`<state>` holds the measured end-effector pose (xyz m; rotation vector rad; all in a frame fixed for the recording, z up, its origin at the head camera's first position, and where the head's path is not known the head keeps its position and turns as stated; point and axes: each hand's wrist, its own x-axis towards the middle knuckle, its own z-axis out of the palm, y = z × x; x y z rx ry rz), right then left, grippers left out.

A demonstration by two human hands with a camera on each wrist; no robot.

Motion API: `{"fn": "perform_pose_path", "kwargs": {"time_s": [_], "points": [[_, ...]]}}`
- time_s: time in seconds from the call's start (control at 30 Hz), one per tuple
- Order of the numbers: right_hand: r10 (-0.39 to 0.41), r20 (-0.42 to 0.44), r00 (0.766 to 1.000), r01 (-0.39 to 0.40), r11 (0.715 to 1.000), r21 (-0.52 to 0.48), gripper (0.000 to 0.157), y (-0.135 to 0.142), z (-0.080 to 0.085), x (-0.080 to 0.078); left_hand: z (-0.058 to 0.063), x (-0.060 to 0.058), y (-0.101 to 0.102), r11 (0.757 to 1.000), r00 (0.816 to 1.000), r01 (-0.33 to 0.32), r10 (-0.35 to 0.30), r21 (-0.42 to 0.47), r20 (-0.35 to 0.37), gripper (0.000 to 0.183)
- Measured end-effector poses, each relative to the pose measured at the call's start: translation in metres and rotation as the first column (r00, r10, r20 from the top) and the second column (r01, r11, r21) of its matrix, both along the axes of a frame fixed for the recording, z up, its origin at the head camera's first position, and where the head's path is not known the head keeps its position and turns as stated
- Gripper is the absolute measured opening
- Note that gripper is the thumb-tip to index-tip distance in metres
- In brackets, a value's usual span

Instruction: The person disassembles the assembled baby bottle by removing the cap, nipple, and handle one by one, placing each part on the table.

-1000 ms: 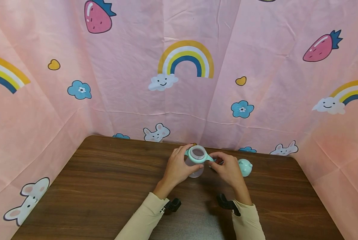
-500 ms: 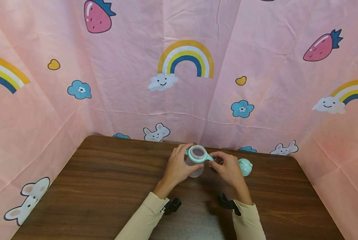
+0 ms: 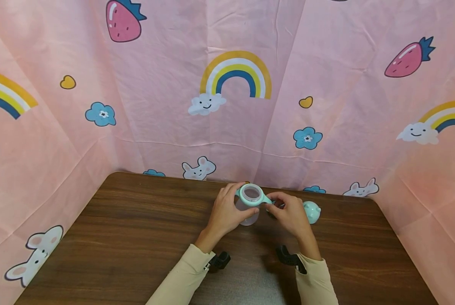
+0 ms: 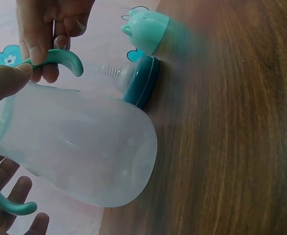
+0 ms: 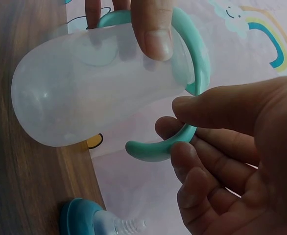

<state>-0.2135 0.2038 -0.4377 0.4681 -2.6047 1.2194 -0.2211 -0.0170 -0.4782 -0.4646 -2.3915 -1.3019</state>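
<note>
Head view: a person in beige sleeves works at the far middle of a dark wooden table [image 3: 136,237], which is enclosed by a pink printed backdrop [image 3: 166,106]. The left hand [image 3: 225,212] curls round the translucent bottle body [image 3: 249,217], holding it upright and just above the tabletop. A teal handle ring [image 3: 251,195] sits at the bottle's open mouth. The right hand [image 3: 291,215] pinches the ring's right-hand handle between thumb and fingers. Just right of that hand, on the table, lies a teal cap [image 3: 312,211] with small ears.

Left wrist view: the bottle body [image 4: 80,147] fills the near left of the frame, its rounded base toward the camera. The left hand's thumb [image 4: 4,81] presses on its side — fingertips show below, beside one curved teal handle [image 4: 6,200]. The right hand [image 4: 50,29] grips the other handle [image 4: 60,58]. Beyond lie a teal collar with a clear nipple [image 4: 133,81] and, touching or just beside it, the eared cap [image 4: 146,32], both on the table [image 4: 231,122].

Right wrist view: the left hand's fingertips [image 5: 151,29] clasp the bottle body [image 5: 94,88]. The right hand [image 5: 231,161] closes thumb and fingers on the handle ring [image 5: 182,122] — its grip is on the lower handle. The collar with nipple [image 5: 92,220] lies on the table [image 5: 16,186] at the bottom edge.
</note>
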Motion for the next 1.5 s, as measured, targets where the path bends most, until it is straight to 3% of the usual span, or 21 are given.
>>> {"fn": "perform_pose_path", "kwargs": {"time_s": [1.5], "points": [[-0.008,0.017,1.0,0.009,1.0,-0.012,0.014,0.0002,0.0035,0.0016,0.0102,0.0043,0.0009,1.0,0.999,-0.003,0.004,0.019,-0.052,0.078]]}}
